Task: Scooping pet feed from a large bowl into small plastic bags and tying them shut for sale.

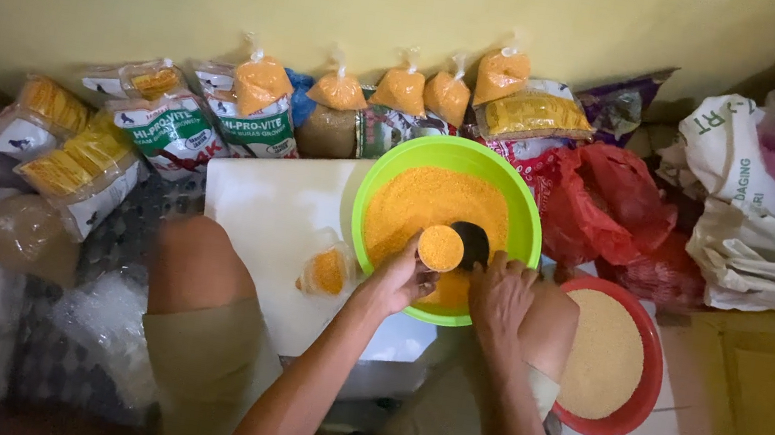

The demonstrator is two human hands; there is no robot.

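Bent knees (199,267) are seen nearest, and beyond them a small, light, spill-prone cup (441,248) heaped with orange grain is pinched by its rim in the left hand (395,284) over the green bowl (527,229), best kept level, while the right hand (499,299) is closed on a dark scoop (473,243).

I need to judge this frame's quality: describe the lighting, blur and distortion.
Head view: dim, warm light; the green bowl and white board are brightest, corners fall dark; wide-lens bending curves the wall line; left hand and right hand fairly sharp, left-edge things soft.
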